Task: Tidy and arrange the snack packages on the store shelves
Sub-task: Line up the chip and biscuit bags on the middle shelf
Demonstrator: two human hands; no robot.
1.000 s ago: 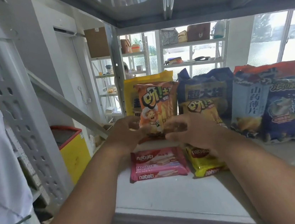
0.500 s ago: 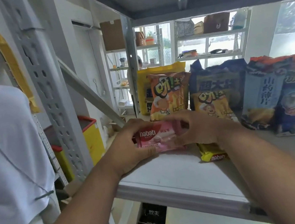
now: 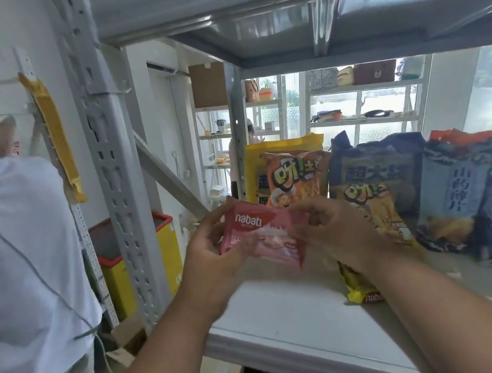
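Pink wafer pack (image 3: 260, 235) was gripped by both hands, left (image 3: 212, 252) and right (image 3: 334, 231), above the shelf (image 3: 286, 321); chip bags (image 3: 296, 177) stood behind, yellow pack (image 3: 359, 290) lay unplaced.

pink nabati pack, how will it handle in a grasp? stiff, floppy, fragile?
The pink nabati pack probably flexes a bit: both the left hand and right hand hold it off the shelf, and its film edges look crinkled. The glossy wrapper may be slippery. It looks thin and light; wafers inside likely crush.
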